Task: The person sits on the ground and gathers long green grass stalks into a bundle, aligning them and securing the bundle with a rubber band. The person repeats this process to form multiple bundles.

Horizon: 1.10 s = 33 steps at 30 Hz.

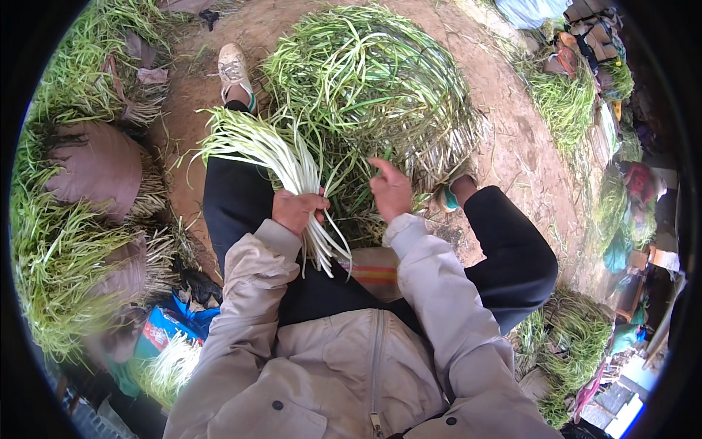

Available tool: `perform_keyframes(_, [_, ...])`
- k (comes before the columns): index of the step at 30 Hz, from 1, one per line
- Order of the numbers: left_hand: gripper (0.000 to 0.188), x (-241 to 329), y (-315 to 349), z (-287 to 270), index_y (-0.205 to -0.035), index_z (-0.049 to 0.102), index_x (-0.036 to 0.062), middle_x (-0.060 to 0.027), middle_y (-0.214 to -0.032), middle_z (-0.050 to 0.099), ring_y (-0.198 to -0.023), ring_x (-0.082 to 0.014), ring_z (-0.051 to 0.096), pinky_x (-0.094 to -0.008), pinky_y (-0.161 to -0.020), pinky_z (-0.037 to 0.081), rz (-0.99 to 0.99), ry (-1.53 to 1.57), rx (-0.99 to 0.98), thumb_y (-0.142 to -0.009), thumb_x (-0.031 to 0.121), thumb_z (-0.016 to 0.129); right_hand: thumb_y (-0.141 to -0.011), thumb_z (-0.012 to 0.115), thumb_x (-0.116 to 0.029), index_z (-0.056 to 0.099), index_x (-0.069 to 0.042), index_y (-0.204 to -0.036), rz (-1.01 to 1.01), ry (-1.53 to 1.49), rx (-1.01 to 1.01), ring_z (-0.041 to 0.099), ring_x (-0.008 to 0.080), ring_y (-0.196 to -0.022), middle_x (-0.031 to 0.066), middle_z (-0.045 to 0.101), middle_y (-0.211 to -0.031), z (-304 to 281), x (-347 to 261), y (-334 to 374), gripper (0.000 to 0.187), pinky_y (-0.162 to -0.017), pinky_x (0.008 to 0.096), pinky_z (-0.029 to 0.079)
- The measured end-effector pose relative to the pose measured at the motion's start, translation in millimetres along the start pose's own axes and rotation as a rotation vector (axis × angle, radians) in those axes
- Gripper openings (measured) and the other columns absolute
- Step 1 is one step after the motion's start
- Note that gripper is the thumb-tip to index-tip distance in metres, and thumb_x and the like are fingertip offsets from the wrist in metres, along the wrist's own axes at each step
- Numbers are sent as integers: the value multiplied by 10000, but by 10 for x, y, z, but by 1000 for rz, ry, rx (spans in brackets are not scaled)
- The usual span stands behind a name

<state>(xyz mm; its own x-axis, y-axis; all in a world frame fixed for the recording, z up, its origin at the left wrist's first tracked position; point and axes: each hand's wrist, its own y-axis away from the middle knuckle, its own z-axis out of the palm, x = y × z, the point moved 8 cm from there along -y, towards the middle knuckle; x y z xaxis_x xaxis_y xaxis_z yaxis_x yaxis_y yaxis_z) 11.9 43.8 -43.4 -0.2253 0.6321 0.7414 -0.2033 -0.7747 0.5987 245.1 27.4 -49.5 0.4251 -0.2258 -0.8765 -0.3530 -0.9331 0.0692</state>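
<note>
A gentle hold pays here!

The bare left hand wraps round a loose bunch of slender white-and-green stalks, above the black cloth trousers. Light, bendy, easily bruised, I'd judge; the pale stems suit gripping. Bare right hand: index finger out, can't tell if it's pinching anything!

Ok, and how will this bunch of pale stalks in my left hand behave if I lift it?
The bunch will probably flop at its leafy end, where the green leaves curve sideways. It's likely light, since your left hand alone holds it. Some stalks may slip out, as the lower ends splay apart.
</note>
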Motion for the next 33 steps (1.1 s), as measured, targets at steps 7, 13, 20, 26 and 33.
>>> perform_keyframes(7, [242, 50, 44, -19, -900, 673, -72, -115, -713, 671, -467, -190, 596, -308, -450, 502, -60, 21, 6, -670, -67, 748, -874, 587, -8, 688, -115, -1187, -302, 468, -354, 660, 391, -930, 180, 676, -1009, 503, -444, -180, 345, -846, 431, 541])
perform_keyframes(13, [263, 82, 104, -97, -943, 671, -62, -122, -700, 665, -464, -193, 587, -314, -454, 495, -108, 4, -10, -691, -35, 744, -877, 586, -62, 674, -93, -1043, -372, 592, -387, 671, 413, -922, 193, 679, -1000, 227, -223, -176, 190, -818, 466, 558])
perform_keyframes(20, [228, 50, 120, -42, -862, 679, -90, -116, -671, 656, -468, -202, 597, -329, -460, 502, -158, -45, -95, -648, -43, 745, -893, 578, -26, 656, -44, -1031, -244, 487, -335, 679, 304, -767, 142, 678, -898, 0, -66, -298, 159, -693, 421, 547])
perform_keyframes(26, [219, -16, 124, 7, -886, 674, -58, -112, -681, 665, -463, -186, 588, -319, -460, 503, -127, -36, -89, -677, -29, 732, -943, 490, -17, 635, -22, -936, 455, -383, 108, 628, 179, -577, 50, 588, -703, -372, 686, -455, 145, -521, 335, 523])
perform_keyframes(33, [302, 172, 219, -58, -1052, 659, -48, -112, -748, 687, -506, -158, 603, -314, -472, 519, -105, 149, -35, -777, 24, 759, -850, 593, -97, 706, -34, -1101, 54, 834, -673, 704, 373, -866, 203, 719, -997, -151, 1206, 465, 282, -800, 438, 572])
